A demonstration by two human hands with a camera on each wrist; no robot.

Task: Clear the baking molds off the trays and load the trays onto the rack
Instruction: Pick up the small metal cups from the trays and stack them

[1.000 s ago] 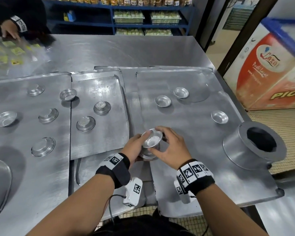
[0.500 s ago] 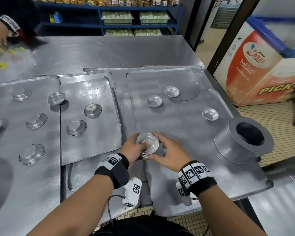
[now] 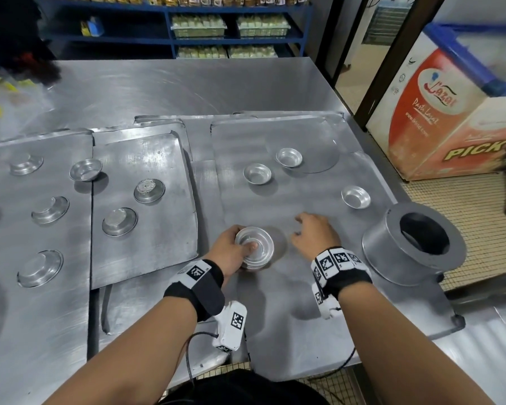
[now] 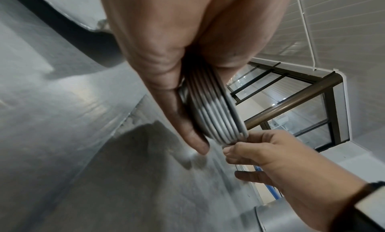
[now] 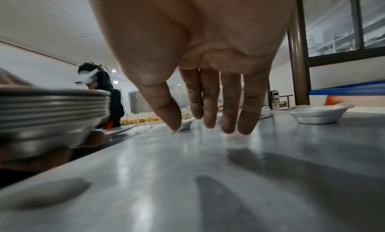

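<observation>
My left hand [image 3: 234,249] grips a stack of small round metal baking molds [image 3: 256,252] just above the right tray [image 3: 304,302], thumb pressed into the top mold. The left wrist view shows the nested stack of molds [image 4: 216,120] held between fingers and thumb. My right hand [image 3: 313,232] hovers to the right of the stack, fingers relaxed and empty; its fingers [image 5: 229,104] hang straight down over the tray. Three loose molds [image 3: 257,173] [image 3: 289,157] [image 3: 355,196] lie farther back on the same tray. More molds, some upside down, lie on the middle tray [image 3: 158,244] and the left tray [image 3: 56,287].
A large metal ring mold [image 3: 412,247] stands at the right tray's near right corner. Another person's dark sleeve [image 3: 27,54] is at the table's far left. Blue shelves [image 3: 231,39] stand behind the table; a red and white freezer [image 3: 450,112] stands to the right.
My right hand has let go of the stack and moved right and away from it. The left hand now holds the stack alone, thumb on top.
</observation>
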